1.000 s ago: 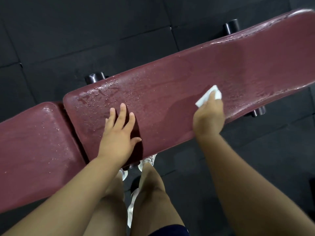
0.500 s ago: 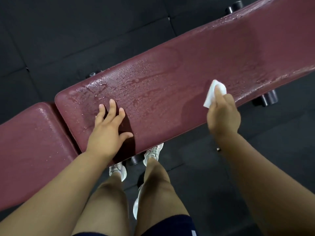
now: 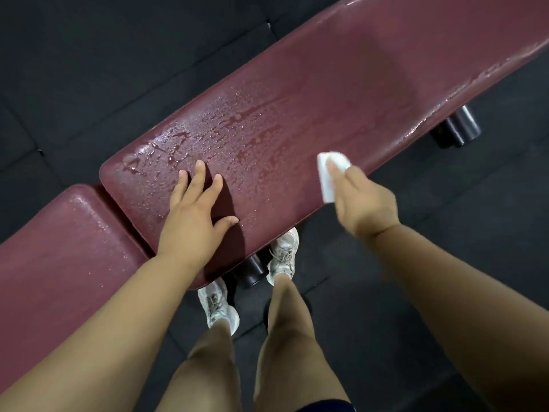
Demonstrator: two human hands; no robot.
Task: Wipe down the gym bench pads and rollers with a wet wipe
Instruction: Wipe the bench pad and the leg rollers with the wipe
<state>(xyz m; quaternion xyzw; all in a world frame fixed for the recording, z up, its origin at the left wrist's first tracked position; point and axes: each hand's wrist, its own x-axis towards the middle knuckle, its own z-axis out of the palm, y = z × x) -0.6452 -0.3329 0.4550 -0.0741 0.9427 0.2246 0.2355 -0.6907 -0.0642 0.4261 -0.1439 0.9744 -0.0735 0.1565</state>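
A long maroon bench pad [image 3: 326,93] runs from the lower left to the upper right, beaded with water drops near its left end. A shorter maroon seat pad [image 3: 59,248] adjoins it at the left. My left hand [image 3: 193,212] rests flat on the long pad, fingers spread. My right hand [image 3: 365,200] presses a folded white wet wipe [image 3: 328,171] against the pad's near edge with straight fingers. Black rollers show under the bench at the right [image 3: 457,126] and near my feet [image 3: 249,270].
Dark rubber floor tiles [image 3: 118,55] surround the bench. My bare legs and white sneakers [image 3: 218,304] stand right against the bench's near side.
My right hand has slid the wipe leftward along the near edge of the long pad. My left hand stays planted on the pad. The view has shifted a little.
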